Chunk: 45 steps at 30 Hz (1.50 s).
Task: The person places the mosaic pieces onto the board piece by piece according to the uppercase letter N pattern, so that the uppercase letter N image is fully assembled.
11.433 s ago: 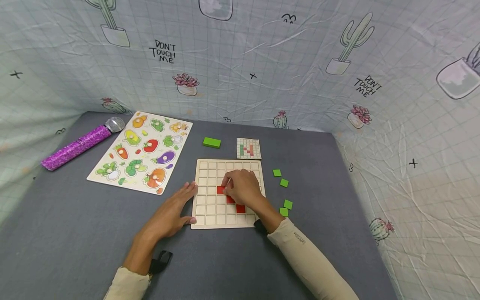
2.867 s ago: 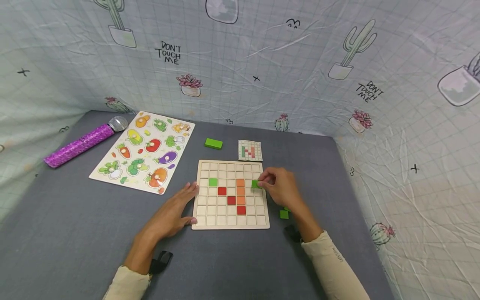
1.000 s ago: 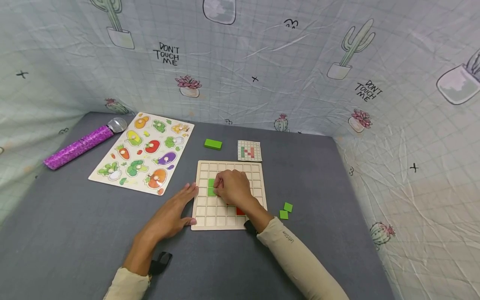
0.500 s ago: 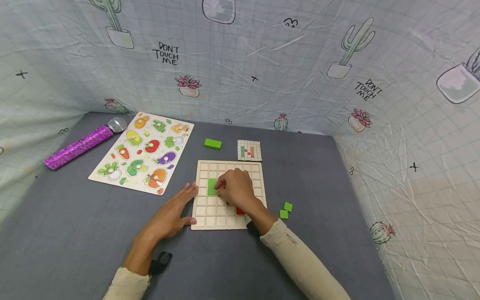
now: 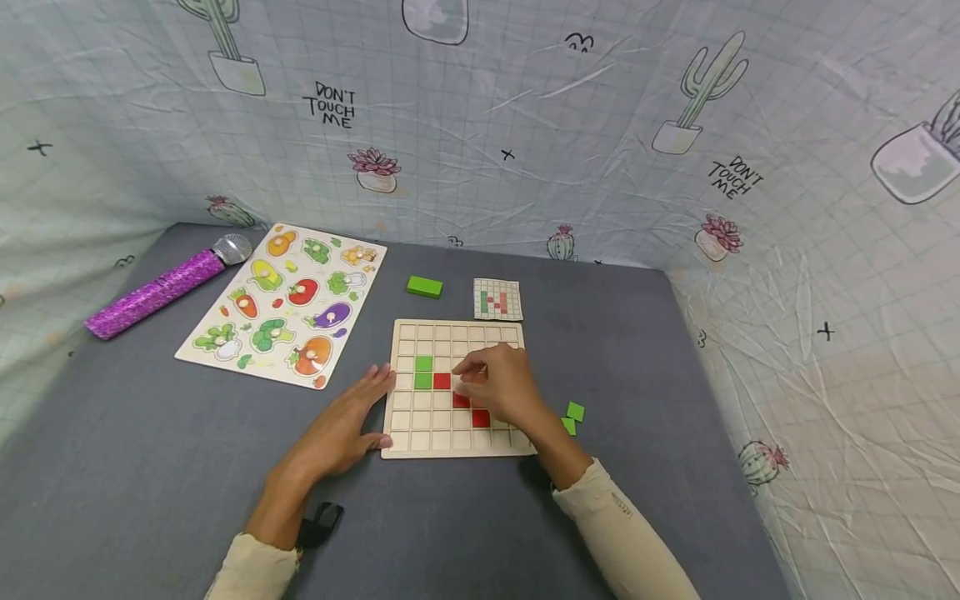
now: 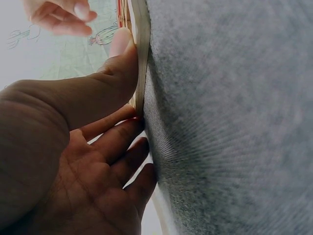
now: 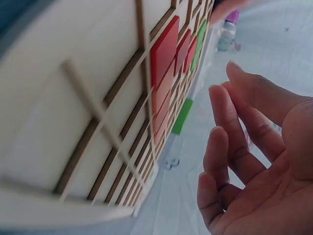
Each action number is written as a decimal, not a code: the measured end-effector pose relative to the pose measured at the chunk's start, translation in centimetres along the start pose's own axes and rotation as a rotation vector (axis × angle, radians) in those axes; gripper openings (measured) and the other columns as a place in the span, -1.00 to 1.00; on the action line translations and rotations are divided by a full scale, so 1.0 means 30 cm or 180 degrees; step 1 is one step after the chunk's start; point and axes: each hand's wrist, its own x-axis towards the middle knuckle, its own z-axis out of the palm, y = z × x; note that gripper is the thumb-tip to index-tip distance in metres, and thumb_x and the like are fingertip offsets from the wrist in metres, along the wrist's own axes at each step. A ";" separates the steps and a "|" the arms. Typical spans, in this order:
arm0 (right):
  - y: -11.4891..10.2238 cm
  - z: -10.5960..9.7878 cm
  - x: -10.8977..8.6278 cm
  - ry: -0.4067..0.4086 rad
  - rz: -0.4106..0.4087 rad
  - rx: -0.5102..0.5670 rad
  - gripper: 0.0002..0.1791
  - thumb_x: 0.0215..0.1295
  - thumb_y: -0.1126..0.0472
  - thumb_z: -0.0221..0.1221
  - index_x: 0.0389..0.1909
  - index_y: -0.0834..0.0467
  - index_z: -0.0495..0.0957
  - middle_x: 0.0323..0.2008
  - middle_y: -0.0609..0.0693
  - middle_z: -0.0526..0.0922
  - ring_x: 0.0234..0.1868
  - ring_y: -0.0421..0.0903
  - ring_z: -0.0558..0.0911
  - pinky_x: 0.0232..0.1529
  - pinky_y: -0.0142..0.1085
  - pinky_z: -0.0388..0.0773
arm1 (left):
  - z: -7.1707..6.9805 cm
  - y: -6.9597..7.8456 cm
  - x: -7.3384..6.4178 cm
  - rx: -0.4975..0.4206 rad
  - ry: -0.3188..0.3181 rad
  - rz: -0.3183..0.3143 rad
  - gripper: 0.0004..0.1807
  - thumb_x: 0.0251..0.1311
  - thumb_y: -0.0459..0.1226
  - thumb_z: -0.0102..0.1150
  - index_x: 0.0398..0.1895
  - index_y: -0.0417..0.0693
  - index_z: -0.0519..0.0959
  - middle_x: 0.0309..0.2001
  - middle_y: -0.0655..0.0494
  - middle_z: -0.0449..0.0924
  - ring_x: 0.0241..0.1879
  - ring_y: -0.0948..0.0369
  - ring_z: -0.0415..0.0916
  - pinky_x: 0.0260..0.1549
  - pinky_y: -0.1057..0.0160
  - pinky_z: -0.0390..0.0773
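A pale wooden grid board (image 5: 420,437) lies on the table. My left hand (image 5: 341,433) rests at its left side, thumb and fingertips touching the edge. Above the board, my right hand (image 5: 501,387) hovers with bent, loose fingers; the right wrist view shows nothing between them. Two green tiles (image 5: 423,372) sit one below the other in the grid, beside a diagonal of red tiles (image 5: 442,381). Orange tiles (image 7: 161,110) show in the right wrist view but are mostly covered by the right hand in the head view. Two loose green tiles (image 5: 575,411) lie right of the board.
Behind the board are a small printed pattern card (image 5: 497,300) and a green block (image 5: 424,287). A vegetable puzzle board (image 5: 288,304) and a purple glittery microphone (image 5: 161,292) lie to the left. A printed cloth (image 5: 465,200) hangs around the table.
My right hand brought a green tile to the board, under the first one, then let go and moved right. Fewer loose tiles lie at the right than before. My left hand stayed put.
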 end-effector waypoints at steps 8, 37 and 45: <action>0.069 -0.058 -0.084 0.0140 0.0235 0.0082 -0.79 0.12 0.29 0.57 -0.21 0.03 0.86 -0.40 -0.18 0.81 -0.28 -0.13 0.54 -0.04 -0.12 0.45 | -0.003 0.000 -0.002 -0.0006 0.0004 0.0027 0.00 0.07 -0.39 0.59 0.59 -0.32 0.29 0.65 -0.22 0.20 0.66 -0.25 0.08 0.53 -0.32 0.25; 0.320 -0.186 -0.344 0.0250 0.0392 -0.0535 -0.55 -0.07 0.40 0.63 -0.12 -0.02 0.84 -0.22 -0.09 0.82 -0.28 -0.14 0.57 -0.20 -0.27 0.49 | 0.001 -0.006 -0.005 -0.0035 -0.0062 -0.0073 0.04 0.06 -0.37 0.60 0.62 -0.29 0.25 0.67 -0.21 0.14 0.67 -0.25 0.04 0.55 -0.33 0.19; 0.325 -0.186 -0.328 0.0191 0.0336 -0.0533 -0.63 -0.06 0.39 0.63 -0.20 0.01 0.84 -0.33 -0.09 0.72 -0.35 -0.16 0.56 -0.28 -0.31 0.49 | 0.007 -0.009 -0.003 -0.0077 -0.0039 -0.0067 0.04 0.06 -0.37 0.60 0.62 -0.27 0.25 0.68 -0.19 0.14 0.68 -0.23 0.03 0.55 -0.33 0.19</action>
